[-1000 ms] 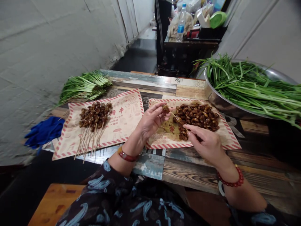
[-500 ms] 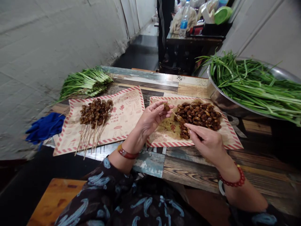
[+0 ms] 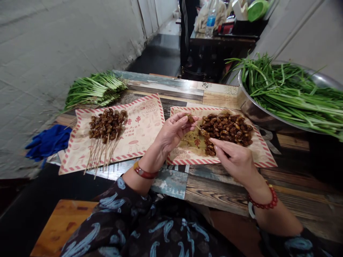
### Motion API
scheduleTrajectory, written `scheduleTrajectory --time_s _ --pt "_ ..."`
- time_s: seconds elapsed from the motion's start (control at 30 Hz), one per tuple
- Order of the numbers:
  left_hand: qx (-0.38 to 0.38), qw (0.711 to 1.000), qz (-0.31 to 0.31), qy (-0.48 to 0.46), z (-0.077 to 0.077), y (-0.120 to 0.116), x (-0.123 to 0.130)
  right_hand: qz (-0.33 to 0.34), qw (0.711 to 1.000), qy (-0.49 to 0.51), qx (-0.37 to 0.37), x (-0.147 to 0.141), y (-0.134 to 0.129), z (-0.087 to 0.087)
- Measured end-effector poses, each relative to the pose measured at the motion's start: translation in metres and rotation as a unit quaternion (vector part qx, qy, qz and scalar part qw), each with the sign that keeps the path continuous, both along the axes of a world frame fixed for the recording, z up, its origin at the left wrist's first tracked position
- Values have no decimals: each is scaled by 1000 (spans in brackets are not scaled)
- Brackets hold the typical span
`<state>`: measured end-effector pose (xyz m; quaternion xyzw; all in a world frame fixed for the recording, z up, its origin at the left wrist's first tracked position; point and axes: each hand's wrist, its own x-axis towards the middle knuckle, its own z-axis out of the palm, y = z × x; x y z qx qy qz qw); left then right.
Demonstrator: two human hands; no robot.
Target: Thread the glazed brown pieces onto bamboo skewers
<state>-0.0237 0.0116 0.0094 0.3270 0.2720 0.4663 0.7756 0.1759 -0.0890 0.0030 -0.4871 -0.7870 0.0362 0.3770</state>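
Note:
My left hand [image 3: 174, 131] pinches a glossy brown silkworm pupa [image 3: 189, 117] between thumb and fingers, at the tip of a thin wooden skewer [image 3: 197, 126]. My right hand [image 3: 237, 157] is closed on that skewer, with another pupa [image 3: 205, 135] threaded on it just ahead of the fingertips. Beside and behind the right hand, a heap of loose pupae [image 3: 227, 129] lies on a printed paper sheet [image 3: 179, 157] with a red striped edge. A second such sheet [image 3: 134, 146] on the left bears a pile of loaded pupa skewers [image 3: 108, 125], their bare sticks pointing toward me.
A metal bowl [image 3: 248, 105] of long green chives [image 3: 292, 92] stands at the right. More cut chives [image 3: 93, 89] lie at the back left, and a blue cloth or glove [image 3: 49, 141] at the left edge. Behind, a side table [image 3: 225, 41] carries a water bottle [image 3: 211, 21] and bags.
The view has shifted slightly, so the scene sits a little differently in the picture. Both hands keep nearly the same pose at the skewer and the pupa.

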Motion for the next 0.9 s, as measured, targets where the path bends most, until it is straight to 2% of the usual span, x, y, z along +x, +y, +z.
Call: scheduleTrajectory --time_s 0.33,0.53,0.9 --pt "17 1000 -5 4 2 -2 0 -1 1000 2 -11 2 -1 -2" --pt "2 1000 -15 -1 1 -4 3 -4 1000 17 -6 -1 1 -2" --pt "4 1000 -28 -2 -4 -4 4 -9 999 37 -5 -6 0 -3"
